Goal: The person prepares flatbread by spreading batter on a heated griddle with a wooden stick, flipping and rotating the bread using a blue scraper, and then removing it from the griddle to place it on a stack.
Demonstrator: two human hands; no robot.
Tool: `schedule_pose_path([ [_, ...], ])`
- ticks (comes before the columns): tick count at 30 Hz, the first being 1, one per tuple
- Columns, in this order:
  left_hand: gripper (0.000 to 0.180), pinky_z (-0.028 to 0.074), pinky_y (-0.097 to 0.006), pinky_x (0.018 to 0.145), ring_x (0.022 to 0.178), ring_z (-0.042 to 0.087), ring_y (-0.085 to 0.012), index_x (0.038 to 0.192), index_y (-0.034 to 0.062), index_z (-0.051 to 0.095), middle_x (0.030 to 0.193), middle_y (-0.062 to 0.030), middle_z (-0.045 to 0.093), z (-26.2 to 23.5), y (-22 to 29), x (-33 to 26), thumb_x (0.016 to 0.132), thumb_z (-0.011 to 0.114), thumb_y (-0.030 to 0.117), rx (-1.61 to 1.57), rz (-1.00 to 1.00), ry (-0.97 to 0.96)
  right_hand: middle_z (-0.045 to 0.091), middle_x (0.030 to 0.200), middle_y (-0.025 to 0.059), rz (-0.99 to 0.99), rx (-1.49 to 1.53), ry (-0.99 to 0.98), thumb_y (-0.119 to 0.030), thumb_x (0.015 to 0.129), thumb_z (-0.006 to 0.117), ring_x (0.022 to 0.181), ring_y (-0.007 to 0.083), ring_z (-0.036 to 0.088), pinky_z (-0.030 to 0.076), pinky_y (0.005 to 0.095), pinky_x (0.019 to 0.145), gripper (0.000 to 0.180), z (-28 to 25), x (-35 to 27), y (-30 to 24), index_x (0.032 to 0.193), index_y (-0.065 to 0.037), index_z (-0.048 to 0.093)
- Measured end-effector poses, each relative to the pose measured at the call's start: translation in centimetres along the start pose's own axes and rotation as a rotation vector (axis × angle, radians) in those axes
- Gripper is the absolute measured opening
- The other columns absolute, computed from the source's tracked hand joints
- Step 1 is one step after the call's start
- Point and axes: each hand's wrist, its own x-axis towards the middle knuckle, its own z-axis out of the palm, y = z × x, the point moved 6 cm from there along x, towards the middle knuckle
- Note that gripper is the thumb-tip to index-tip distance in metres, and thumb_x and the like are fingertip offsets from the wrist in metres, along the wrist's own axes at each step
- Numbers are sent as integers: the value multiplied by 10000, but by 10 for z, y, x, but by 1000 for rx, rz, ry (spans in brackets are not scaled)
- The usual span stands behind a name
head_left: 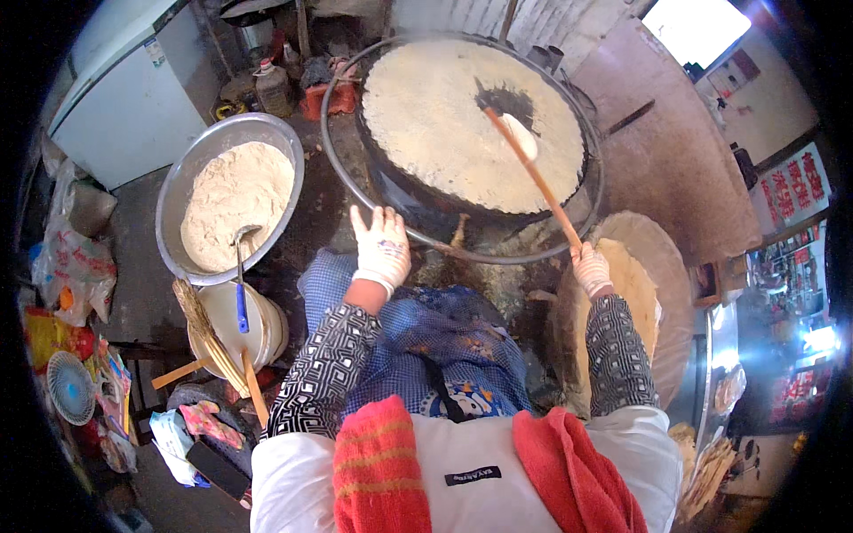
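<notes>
A large round griddle (586, 155) is mostly covered by a thin pale layer of batter (435, 98), with a dark bare patch towards the back right. My right hand (591, 269), in a white glove, is closed around the lower end of a wooden stick (538, 178). The stick slants over the batter; beside its upper part is a whitish oval piece (519, 138), and whether the two are joined I cannot tell. My left hand (382, 250), gloved too, has its fingers spread at the near side of the metal ring (335, 169) around the griddle.
To the left stands a metal basin (169, 209) of pale batter or dough with a blue-handled ladle (241, 293). Below it is a white bucket (271, 329) with wood pieces across it. At right, a round tray (671, 293) bears flat pale sheets (635, 275). A brown board (684, 160) lies behind.
</notes>
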Motion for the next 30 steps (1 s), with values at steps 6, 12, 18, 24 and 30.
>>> schedule_pose_path([
  [6, 521, 26, -705, 1103, 1388, 344, -303, 1379, 35, 470, 1463, -121, 430, 8, -35, 16, 885, 492, 201, -23, -126, -146, 655, 813, 251, 43, 1, 3, -413, 958, 484, 757, 448, 628, 494, 550, 707, 365, -2, 1, 3, 969, -60, 578],
  [12, 564, 117, -683, 1100, 1399, 322, -247, 1443, 70, 384, 1512, -72, 371, 18, -84, 41, 900, 460, 201, 61, -218, -212, 657, 811, 231, 64, 9, 5, -403, 943, 512, 796, 436, 630, 488, 538, 722, 320, -4, 5, -3, 969, -86, 547],
  [18, 583, 142, -661, 1102, 1352, 373, -283, 1362, 62, 462, 1425, -114, 450, -9, -23, 25, 865, 557, 349, -119, -10, -260, 658, 807, 233, -31, 33, 7, -407, 944, 506, 776, 430, 637, 500, 539, 694, 340, -17, 9, -14, 946, -70, 549],
  [24, 685, 66, -679, 1110, 1406, 296, -329, 1410, -23, 391, 1475, -185, 384, 0, 77, -25, 892, 508, 410, -40, 191, -131, 671, 852, 225, 70, -33, -48, -419, 974, 435, 807, 421, 649, 514, 525, 725, 377, -12, 2, -4, 1029, -60, 536],
  [30, 654, 43, -704, 1092, 1403, 316, -319, 1403, 8, 423, 1504, -144, 375, 15, 38, -16, 891, 452, 414, 87, 173, -140, 679, 850, 205, 133, 65, -147, -447, 979, 422, 762, 399, 653, 521, 507, 662, 421, -22, -4, 5, 948, -66, 596],
])
